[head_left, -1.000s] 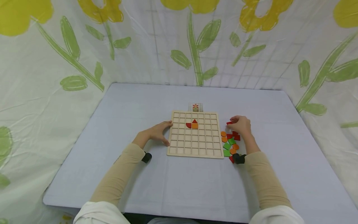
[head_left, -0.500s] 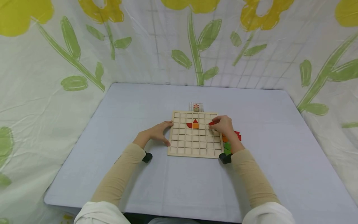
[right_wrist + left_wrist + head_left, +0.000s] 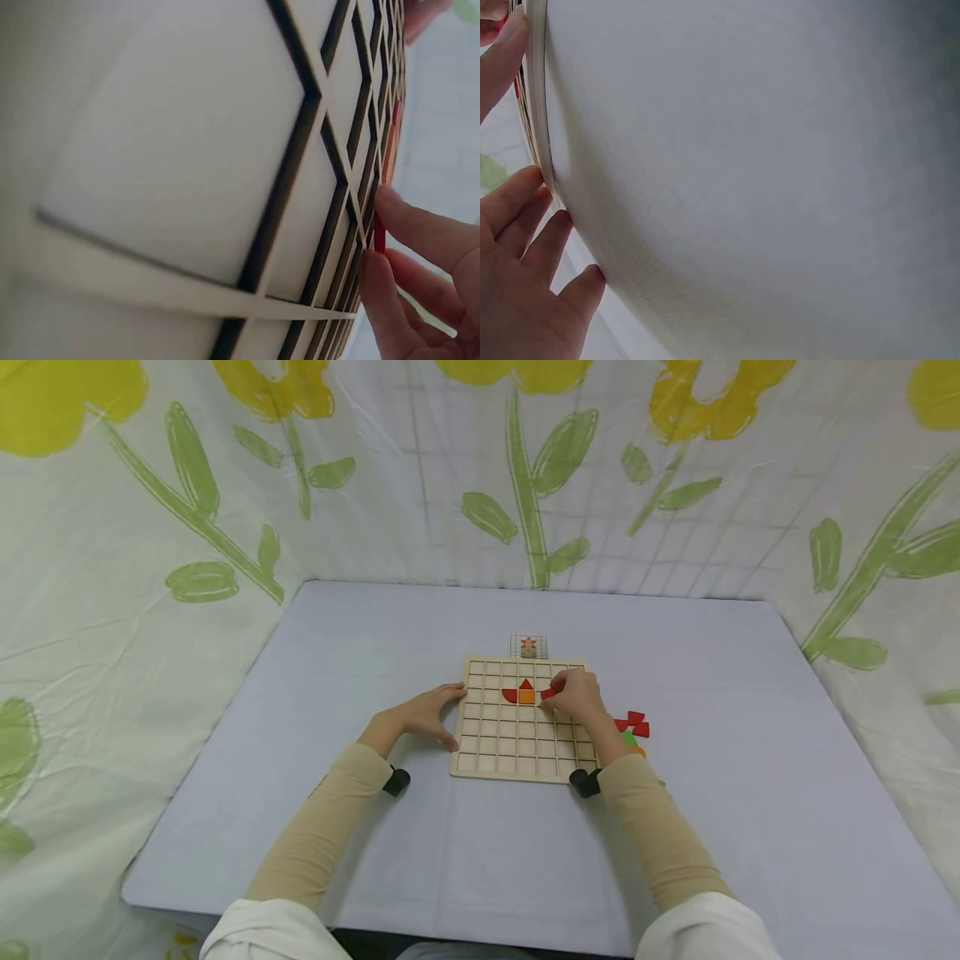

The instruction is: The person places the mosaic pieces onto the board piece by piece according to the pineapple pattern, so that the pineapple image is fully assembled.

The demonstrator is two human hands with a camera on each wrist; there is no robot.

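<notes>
Right hand (image 3: 579, 695), by which a red piece (image 3: 549, 693) was pinched over a gridded board (image 3: 486, 746), left edge touched by the wide-spread left hand (image 3: 420, 712)

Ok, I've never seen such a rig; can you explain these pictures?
No machine: just a person's bare left hand and right hand. The wide picture comes from the head; the close ones from the left wrist camera and right wrist camera. On the pale table lies a grid board holding a red triangle, rounded red piece and orange square; a small card lies beyond it, loose pieces to its right. The left hand touches the board's edge; the right hand pinches a red tile.
</notes>
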